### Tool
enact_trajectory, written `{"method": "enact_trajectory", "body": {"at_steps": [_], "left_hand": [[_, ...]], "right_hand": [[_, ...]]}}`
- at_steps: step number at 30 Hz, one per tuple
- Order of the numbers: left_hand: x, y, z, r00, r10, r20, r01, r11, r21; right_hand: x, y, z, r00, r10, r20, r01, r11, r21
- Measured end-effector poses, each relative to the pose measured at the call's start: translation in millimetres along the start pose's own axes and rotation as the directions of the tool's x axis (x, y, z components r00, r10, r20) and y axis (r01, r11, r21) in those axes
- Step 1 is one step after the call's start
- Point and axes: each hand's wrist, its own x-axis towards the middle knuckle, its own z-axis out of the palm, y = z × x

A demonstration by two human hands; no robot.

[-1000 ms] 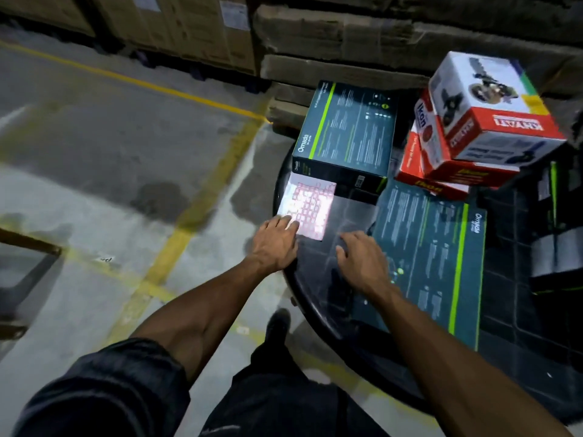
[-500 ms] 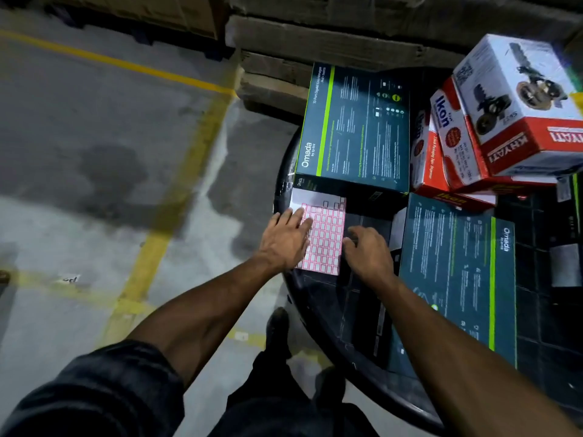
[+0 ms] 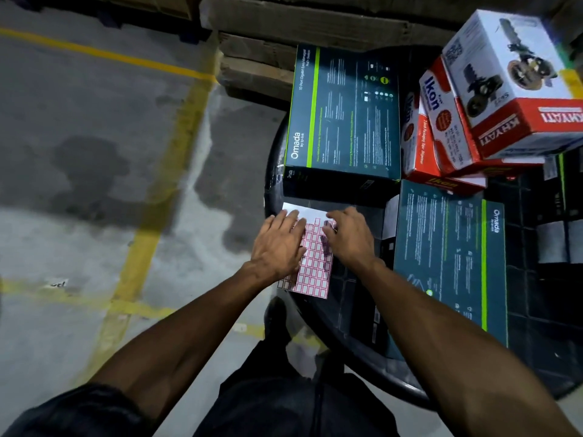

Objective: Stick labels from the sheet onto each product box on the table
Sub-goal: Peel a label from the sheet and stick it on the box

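Grey concrete floor point(image 3: 94, 159) crossed by yellow painted lines point(image 3: 176, 146); a dark damp stain point(image 3: 91, 162) beside one line; stacked worn cardboard cartons point(image 3: 284, 36) behind.

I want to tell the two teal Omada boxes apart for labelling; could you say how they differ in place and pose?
The far Omada box lies beyond the label sheet, its logo at the near left corner. The near Omada box lies to the right of the right hand, turned round, its logo at the far right. The far one looks thicker, its dark side showing. Both are teal with a green stripe, lying flat.
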Motion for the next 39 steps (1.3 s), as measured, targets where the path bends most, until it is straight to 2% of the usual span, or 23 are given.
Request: {"method": "enact_trajectory", "body": {"at_steps": [7, 14, 39], "left_hand": [[16, -7, 4, 0.998, 0.022, 0.062, -0.025, 0.998, 0.052], [16, -8, 6, 0.998, 0.020, 0.053, -0.020, 1.000, 0.013], [18, -5, 7, 0.997, -0.003, 0.078, 0.003, 1.000, 0.004]], "right_hand": [[10, -4, 11, 0.993, -0.117, 0.009, 0.117, 0.974, -0.192], [10, -5, 16, 0.984, -0.180, -0.004, 0.173, 0.950, -0.258], [28, 4, 8, 0.962, -0.272, 0.024, 0.270, 0.935, -0.230]]}}
